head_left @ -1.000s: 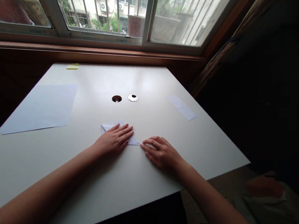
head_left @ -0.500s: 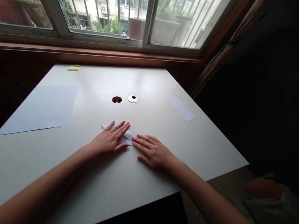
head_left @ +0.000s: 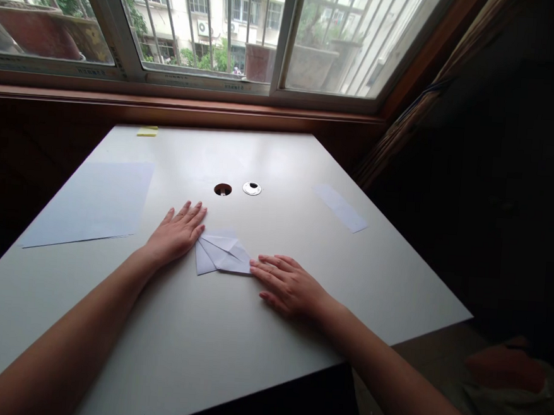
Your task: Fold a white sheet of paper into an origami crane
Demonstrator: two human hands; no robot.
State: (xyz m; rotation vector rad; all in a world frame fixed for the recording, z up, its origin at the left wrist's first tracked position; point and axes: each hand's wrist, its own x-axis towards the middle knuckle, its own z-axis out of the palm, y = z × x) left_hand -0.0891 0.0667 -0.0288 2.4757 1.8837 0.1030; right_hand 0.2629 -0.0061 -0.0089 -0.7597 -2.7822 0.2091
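A folded sheet of white paper (head_left: 224,252) lies flat on the white table (head_left: 192,334), between my two hands. Several creases and overlapping flaps show on its upper face. My left hand (head_left: 176,231) rests at the paper's left end, fingers stretched forward and slightly apart, with the thumb by its edge. At the opposite end, my right hand (head_left: 290,286) lies with its fingers extended, the fingertips touching the paper's right tip. Neither hand grips anything.
Flat sheets of paper (head_left: 92,201) lie on the left, with a yellow sticky pad (head_left: 147,131) at the far edge. Beyond the folded paper are a round cable hole (head_left: 222,190) and its metal cover (head_left: 252,188). A paper strip (head_left: 341,207) lies to the right.
My left hand has slid left off the middle of the folded paper to its left end, uncovering the creases. My right hand stays at the right tip. The view has shifted slightly.
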